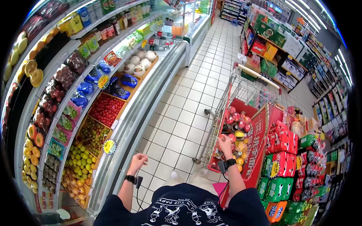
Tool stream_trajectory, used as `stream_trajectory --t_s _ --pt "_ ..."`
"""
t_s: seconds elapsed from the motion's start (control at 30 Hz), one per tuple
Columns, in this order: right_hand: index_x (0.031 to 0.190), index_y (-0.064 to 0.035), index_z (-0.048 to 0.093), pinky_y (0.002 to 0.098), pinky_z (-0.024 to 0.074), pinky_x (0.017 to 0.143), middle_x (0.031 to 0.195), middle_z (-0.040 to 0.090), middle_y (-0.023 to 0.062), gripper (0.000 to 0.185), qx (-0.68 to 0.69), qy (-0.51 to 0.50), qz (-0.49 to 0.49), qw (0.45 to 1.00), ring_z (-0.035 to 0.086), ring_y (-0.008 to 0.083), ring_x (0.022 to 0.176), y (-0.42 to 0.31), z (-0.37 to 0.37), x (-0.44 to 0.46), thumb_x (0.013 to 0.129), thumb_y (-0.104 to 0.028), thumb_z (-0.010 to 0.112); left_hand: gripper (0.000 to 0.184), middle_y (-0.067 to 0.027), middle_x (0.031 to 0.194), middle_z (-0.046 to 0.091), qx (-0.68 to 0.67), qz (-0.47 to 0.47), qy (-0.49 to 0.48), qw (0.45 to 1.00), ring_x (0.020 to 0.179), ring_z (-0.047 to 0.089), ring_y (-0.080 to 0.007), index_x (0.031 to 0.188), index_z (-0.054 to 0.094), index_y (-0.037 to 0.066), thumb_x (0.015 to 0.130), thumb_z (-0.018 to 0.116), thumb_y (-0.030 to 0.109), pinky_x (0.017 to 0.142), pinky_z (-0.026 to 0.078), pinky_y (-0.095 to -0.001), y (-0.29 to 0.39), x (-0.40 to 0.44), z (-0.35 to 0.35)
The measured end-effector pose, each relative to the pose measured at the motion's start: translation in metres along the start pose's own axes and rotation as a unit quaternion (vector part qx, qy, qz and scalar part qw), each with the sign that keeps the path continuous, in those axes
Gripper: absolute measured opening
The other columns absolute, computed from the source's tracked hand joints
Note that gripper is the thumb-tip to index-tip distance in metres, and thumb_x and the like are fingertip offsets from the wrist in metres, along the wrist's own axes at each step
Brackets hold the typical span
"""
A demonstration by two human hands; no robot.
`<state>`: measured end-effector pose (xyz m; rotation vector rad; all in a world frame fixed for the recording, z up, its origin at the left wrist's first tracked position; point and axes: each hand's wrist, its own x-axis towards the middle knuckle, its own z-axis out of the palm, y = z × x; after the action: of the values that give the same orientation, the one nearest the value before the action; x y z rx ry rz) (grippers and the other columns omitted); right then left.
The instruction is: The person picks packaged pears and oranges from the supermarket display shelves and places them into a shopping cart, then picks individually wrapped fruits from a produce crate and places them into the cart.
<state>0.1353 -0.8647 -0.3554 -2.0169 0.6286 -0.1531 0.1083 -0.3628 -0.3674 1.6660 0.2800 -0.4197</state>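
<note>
My left hand (138,161) is closed in a loose curl above the tiled floor, beside the edge of the refrigerated produce case (130,101). What it holds, if anything, is too small to make out. My right hand (225,146) is closed over the near end of a metal shopping cart (235,90). Its fingertips are pressed together, and whether something is between them cannot be seen. Under and beside that hand, the cart holds red packaged fruit (230,116) and orange fruit (241,149). Both wrists wear a black strap with a cable.
Yellow-green fruit (80,158), red fruit (104,109) and white wrapped fruit (139,70) fill the case on the left. Packs of drink cans (279,165) are stacked on the right. A tiled aisle (196,88) runs forward between case and cart. Stocked shelves stand beyond.
</note>
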Motion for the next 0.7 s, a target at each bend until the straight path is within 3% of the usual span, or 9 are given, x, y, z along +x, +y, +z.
stream_trajectory --t_s 0.13,0.17,0.23,0.33,0.43,0.47,0.5,0.57,0.7 --pt "0.118 0.009 0.051 0.0383 0.0512 0.084 0.099 0.065 0.0273 0.055 -0.104 -0.068 -0.059 0.99 0.066 0.0333 0.098 0.008 0.04 0.024 0.08 -0.028 0.066 0.014 -0.0071 0.079 0.065 -0.04 -0.041 0.037 0.998 0.074 0.065 -0.0143 0.091 0.061 -0.001 0.089 0.066 0.012 0.062 0.057 -0.0284 -0.041 -0.035 -0.024" --pt "0.112 0.0084 0.055 0.0411 0.0504 0.087 0.101 0.064 0.0291 0.048 -0.151 -0.053 -0.02 0.987 0.064 0.038 0.102 0.011 0.053 0.024 0.079 -0.025 0.065 0.015 -0.0073 0.079 0.064 -0.055 -0.053 0.047 0.996 0.074 0.065 -0.0144 0.091 0.061 -0.002 0.088 0.066 0.012 0.062 0.058 -0.0287 -0.048 -0.043 -0.031" --pt "0.115 0.0093 0.054 0.0431 0.049 0.09 0.105 0.063 0.0314 0.054 -0.164 -0.073 0.002 0.984 0.061 0.0421 0.104 0.011 0.074 0.022 0.077 -0.028 0.066 0.016 -0.0075 0.08 0.064 -0.066 -0.061 0.074 0.993 0.073 0.065 -0.0146 0.092 0.061 -0.002 0.088 0.066 0.013 0.062 0.058 -0.0291 -0.061 -0.057 -0.045" --pt "0.119 0.011 0.051 0.0432 0.0482 0.093 0.109 0.061 0.0334 0.063 -0.192 -0.143 0.012 0.971 0.06 0.0432 0.107 0.017 0.102 0.03 0.075 -0.031 0.068 0.016 -0.0069 0.079 0.063 -0.077 -0.083 0.099 0.989 0.073 0.064 -0.0135 0.091 0.06 -0.002 0.088 0.066 0.013 0.061 0.058 -0.0288 -0.075 -0.066 -0.069" --pt "0.123 0.011 0.048 0.0424 0.0467 0.095 0.112 0.06 0.0328 0.07 -0.198 -0.152 0.039 0.968 0.058 0.0429 0.11 -0.011 0.101 0.032 0.074 -0.033 0.07 0.015 -0.007 0.077 0.063 -0.056 -0.095 0.126 0.986 0.069 0.063 -0.0122 0.09 0.061 -0.001 0.088 0.066 0.013 0.059 0.058 -0.027 -0.058 -0.072 -0.084" --pt "0.12 0.0088 0.053 0.0417 0.0454 0.097 0.114 0.06 0.0311 0.064 -0.189 -0.078 0.049 0.978 0.058 0.0407 0.112 -0.018 0.105 0.031 0.074 -0.033 0.07 0.016 -0.0066 0.075 0.062 -0.047 -0.091 0.131 0.986 0.065 0.062 -0.0115 0.087 0.06 0.0 0.088 0.067 0.013 0.056 0.056 -0.0259 -0.049 -0.072 -0.087" --pt "0.12 0.0088 0.053 0.0417 0.0454 0.097 0.114 0.06 0.0311 0.064 -0.185 -0.084 0.047 0.978 0.058 0.0407 0.112 -0.018 0.109 0.039 0.074 -0.033 0.07 0.016 -0.0066 0.075 0.062 -0.044 -0.09 0.138 0.985 0.065 0.062 -0.0115 0.087 0.06 0.0 0.088 0.067 0.013 0.056 0.056 -0.0259 -0.039 -0.068 -0.089" --pt "0.112 0.0129 0.054 0.0447 0.0454 0.094 0.108 0.06 0.034 0.056 -0.11 0.066 -0.064 0.99 0.058 0.0437 0.107 -0.004 0.113 0.061 0.073 -0.024 0.067 0.018 -0.0052 0.071 0.062 -0.034 -0.075 0.119 0.989 0.062 0.061 -0.0112 0.083 0.058 0.001 0.088 0.068 0.014 0.054 0.053 -0.0247 -0.022 -0.066 -0.095" --pt "0.114 0.0067 0.057 0.043 0.0427 0.097 0.112 0.06 0.0284 0.048 -0.028 0.142 -0.079 0.986 0.056 0.0403 0.108 -0.017 0.095 0.096 0.076 -0.021 0.065 0.021 -0.0036 0.07 0.061 0.02 -0.056 0.106 0.993 0.061 0.06 -0.0104 0.08 0.057 0.002 0.086 0.071 0.016 0.055 0.052 -0.0243 -0.009 -0.035 -0.109"
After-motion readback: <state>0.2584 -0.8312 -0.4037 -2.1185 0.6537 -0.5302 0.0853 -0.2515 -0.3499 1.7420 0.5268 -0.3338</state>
